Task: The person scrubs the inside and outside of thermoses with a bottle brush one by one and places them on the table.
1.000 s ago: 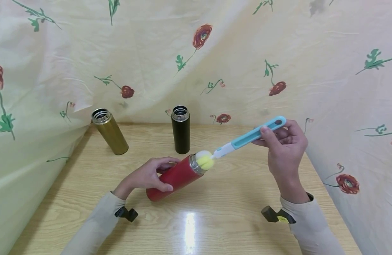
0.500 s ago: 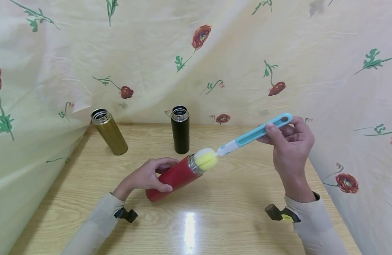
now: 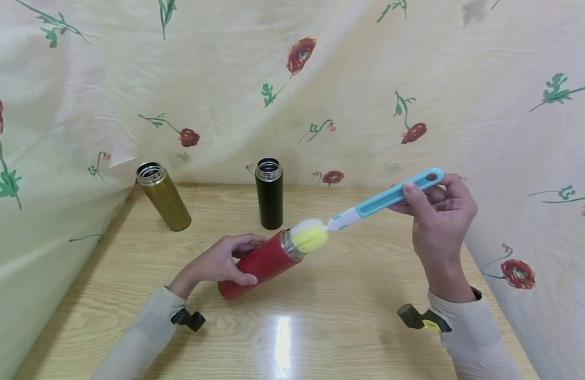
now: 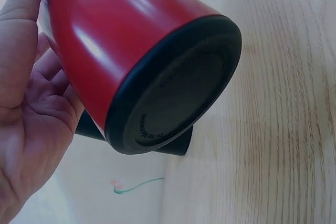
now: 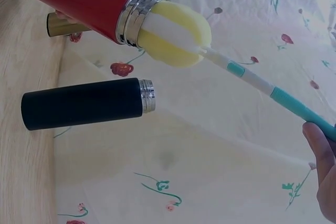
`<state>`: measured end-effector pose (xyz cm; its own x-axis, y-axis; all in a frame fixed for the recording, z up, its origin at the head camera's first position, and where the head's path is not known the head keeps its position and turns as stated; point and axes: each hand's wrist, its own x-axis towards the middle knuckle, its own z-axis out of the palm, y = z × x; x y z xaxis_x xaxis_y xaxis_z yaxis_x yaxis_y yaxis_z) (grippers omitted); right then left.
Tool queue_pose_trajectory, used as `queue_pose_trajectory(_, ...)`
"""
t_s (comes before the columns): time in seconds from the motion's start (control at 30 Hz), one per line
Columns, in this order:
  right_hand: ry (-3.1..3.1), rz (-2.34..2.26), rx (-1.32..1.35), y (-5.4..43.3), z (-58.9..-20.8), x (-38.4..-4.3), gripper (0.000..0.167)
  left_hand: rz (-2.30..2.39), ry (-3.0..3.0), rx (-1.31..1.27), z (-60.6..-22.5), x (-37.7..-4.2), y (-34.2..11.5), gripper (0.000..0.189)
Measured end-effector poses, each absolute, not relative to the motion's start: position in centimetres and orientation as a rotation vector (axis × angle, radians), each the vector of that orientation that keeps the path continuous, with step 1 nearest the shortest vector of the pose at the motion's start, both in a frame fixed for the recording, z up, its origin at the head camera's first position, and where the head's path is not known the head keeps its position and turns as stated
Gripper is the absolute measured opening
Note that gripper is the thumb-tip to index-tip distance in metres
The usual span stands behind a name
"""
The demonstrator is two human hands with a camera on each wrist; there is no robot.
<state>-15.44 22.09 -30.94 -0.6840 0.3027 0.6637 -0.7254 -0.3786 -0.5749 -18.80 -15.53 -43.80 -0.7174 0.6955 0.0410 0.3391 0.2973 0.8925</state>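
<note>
A red thermos flask (image 3: pixel 266 264) is held tilted by my left hand (image 3: pixel 226 259), fingers and thumb curled around its body, its metal mouth facing up and right. The left wrist view shows the flask's black base (image 4: pixel 184 87). My right hand (image 3: pixel 442 221) pinches the blue handle of a bottle brush (image 3: pixel 383 199) between thumb and fingers. The brush's yellow and white sponge head (image 5: pixel 176 32) sits partly in the flask's mouth, much of it bulging outside; its front end is hidden inside.
A black flask (image 3: pixel 270 198) without a lid stands upright at the back middle of the wooden table (image 3: pixel 345 316). To its left stands a gold lidless flask (image 3: pixel 165 200). A flowered cloth (image 3: pixel 359 79) hangs behind and along both sides.
My right hand has moved right and slightly up with the bottle brush, so more of the sponge head shows outside the flask's mouth. The left hand and red flask stay almost still.
</note>
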Motion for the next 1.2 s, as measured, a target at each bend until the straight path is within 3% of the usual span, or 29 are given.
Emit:
queue_pose_trajectory(0.8,-1.108,2.094,0.557,23.4,-29.6,-15.3,0.014,1.393,2.209,0.998,-43.8,-19.5,-15.7,0.074)
queue_pose_trajectory(1.2,-0.929,1.977,0.402,26.5,-27.7,-15.0,0.026,1.465,2.236,0.879,-45.1,-19.1,-17.6,0.071)
